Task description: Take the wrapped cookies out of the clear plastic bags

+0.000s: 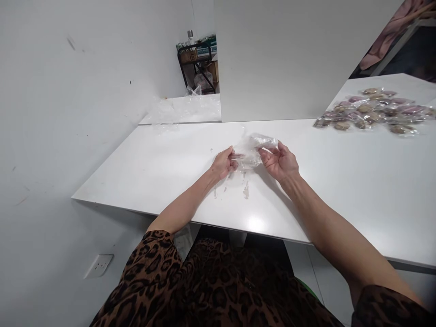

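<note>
A crumpled clear plastic bag (250, 152) is stretched between my hands, just above the white table. My left hand (225, 162) pinches its left side, thumb on top and fingers curled under. On the other side, my right hand (279, 161) grips the bag's upper right edge between thumb and fingers. Whether anything lies inside the plastic I cannot tell. Small wet-looking marks (245, 190) dot the tabletop below the bag.
Many small clear packets (371, 111) with brown and pinkish contents lie at the back right. Loose clear plastic (166, 111) rests at the back left. A grey-white upright panel (279, 59) stands behind the table (143, 181). Beyond it is a black shelf rack (195, 59).
</note>
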`<control>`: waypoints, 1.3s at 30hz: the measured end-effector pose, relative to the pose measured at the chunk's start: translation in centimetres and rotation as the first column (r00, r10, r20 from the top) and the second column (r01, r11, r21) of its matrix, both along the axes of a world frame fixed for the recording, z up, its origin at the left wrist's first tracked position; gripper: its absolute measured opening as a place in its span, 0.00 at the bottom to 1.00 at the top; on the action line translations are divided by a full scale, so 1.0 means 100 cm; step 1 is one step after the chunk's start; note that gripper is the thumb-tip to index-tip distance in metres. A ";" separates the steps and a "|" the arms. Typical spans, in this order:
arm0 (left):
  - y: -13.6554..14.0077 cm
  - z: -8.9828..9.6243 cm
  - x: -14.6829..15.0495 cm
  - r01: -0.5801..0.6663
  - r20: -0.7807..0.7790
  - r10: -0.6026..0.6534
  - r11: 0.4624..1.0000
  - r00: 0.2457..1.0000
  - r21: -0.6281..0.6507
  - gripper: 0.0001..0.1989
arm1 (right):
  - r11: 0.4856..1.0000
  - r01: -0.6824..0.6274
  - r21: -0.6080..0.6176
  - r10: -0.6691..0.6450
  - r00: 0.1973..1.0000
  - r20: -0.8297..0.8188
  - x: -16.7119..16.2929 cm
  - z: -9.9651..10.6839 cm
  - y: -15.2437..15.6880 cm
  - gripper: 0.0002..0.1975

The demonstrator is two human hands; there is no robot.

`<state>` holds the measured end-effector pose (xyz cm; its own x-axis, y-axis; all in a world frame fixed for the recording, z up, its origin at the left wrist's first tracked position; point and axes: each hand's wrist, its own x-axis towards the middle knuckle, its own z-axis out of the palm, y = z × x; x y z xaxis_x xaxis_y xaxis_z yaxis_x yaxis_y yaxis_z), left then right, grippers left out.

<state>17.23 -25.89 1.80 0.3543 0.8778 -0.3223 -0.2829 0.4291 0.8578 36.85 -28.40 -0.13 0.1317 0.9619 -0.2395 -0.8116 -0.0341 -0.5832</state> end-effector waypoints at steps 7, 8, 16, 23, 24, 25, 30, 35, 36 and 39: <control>-0.003 0.001 0.001 0.051 0.073 -0.060 0.993 0.996 0.109 0.23 | 0.992 -0.075 0.101 0.034 0.933 0.357 -0.005 -0.008 -0.005 0.16; -0.003 0.003 0.000 0.047 0.080 -0.057 0.991 0.995 0.127 0.23 | 0.986 -0.102 0.128 0.033 0.888 0.459 -0.006 -0.010 -0.006 0.20; -0.012 0.016 -0.005 0.145 0.017 -0.161 0.924 0.987 0.353 0.22 | 0.792 -0.528 0.306 -0.215 0.228 0.950 -0.014 -0.017 -0.017 0.32; -0.002 0.022 -0.016 0.102 -0.184 0.004 0.822 0.983 0.560 0.24 | 0.913 -0.219 0.343 -0.141 0.621 0.771 -0.019 -0.014 -0.016 0.19; 0.005 0.019 -0.019 0.028 -0.216 0.129 0.799 0.968 0.601 0.23 | 0.930 -0.149 0.336 -0.143 0.696 0.704 -0.018 -0.011 -0.015 0.19; 0.012 0.015 -0.022 -0.032 -0.252 0.247 0.770 0.936 0.637 0.20 | 0.940 -0.096 0.326 -0.143 0.757 0.637 -0.016 -0.006 -0.015 0.20; 0.036 -0.018 -0.029 -0.030 -0.450 0.408 0.766 0.794 0.642 0.24 | 0.960 -0.038 0.278 -0.102 0.875 0.473 -0.006 0.012 -0.018 0.18; 0.027 -0.031 -0.021 0.037 -0.483 0.327 0.798 0.812 0.602 0.25 | 0.975 0.038 0.219 -0.119 0.920 0.374 0.005 0.015 -0.013 0.15; 0.023 -0.027 -0.020 0.040 -0.482 0.354 0.772 0.802 0.634 0.22 | 0.975 0.065 0.213 -0.140 0.923 0.357 0.007 0.015 -0.012 0.15; 0.009 -0.008 -0.018 0.108 -0.429 0.409 0.611 0.806 0.784 0.20 | 0.972 0.091 0.216 -0.162 0.927 0.338 0.010 0.015 -0.009 0.16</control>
